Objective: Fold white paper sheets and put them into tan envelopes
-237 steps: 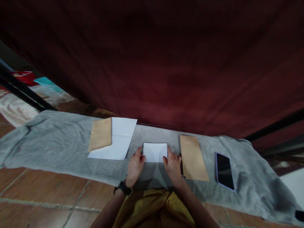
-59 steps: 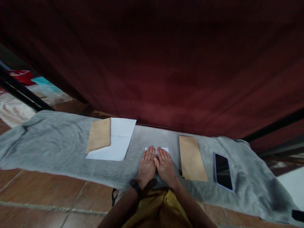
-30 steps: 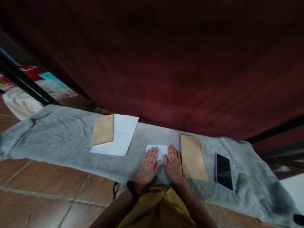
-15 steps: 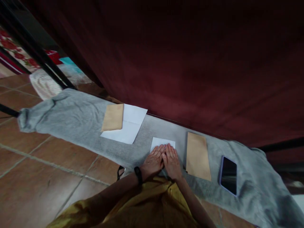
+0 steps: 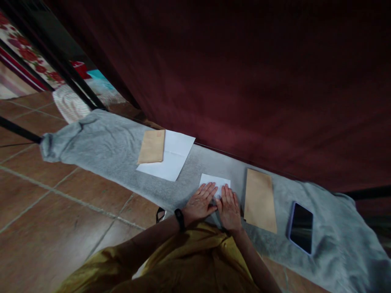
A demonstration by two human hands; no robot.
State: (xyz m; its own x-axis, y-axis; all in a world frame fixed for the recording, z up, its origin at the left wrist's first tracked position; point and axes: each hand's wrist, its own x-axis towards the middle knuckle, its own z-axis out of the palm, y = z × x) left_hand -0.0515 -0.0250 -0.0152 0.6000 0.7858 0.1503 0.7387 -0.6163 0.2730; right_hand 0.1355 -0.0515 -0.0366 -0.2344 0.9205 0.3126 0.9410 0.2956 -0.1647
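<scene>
Paper (image 5: 214, 179), white, small and flat, lies near the middle of a long grey cloth (image 5: 100, 142), its far strip showing beyond the fingertips and its near part covered by 2 bare hands. The left hand (image 5: 200, 204) rests palm down over its left side, fingers straight and slanting to the far right; it is flattened out wide and grips nothing. The right hand (image 5: 229, 208) lies just as flat over the paper's right side, fingers stretched to the far side with narrow gaps, also gripping nothing. The 2 thumbs come close together between the hands; whether they touch, I cannot tell. A black wristband (image 5: 179, 219) circles the left wrist.

To the left, apart from the hands, a larger white sheet (image 5: 179, 158) with a crease across it lies on the cloth, and a small brown packet (image 5: 152, 146) covers its left part. Near the right hand, on its right side, lies a long brown packet (image 5: 260, 199). Further right is a phone (image 5: 302, 228), dark screen up, with a pale purple edge. A dark red curtain (image 5: 232, 89) hangs along the cloth's far side, and brown floor tiles (image 5: 61, 219) show at the near left.
</scene>
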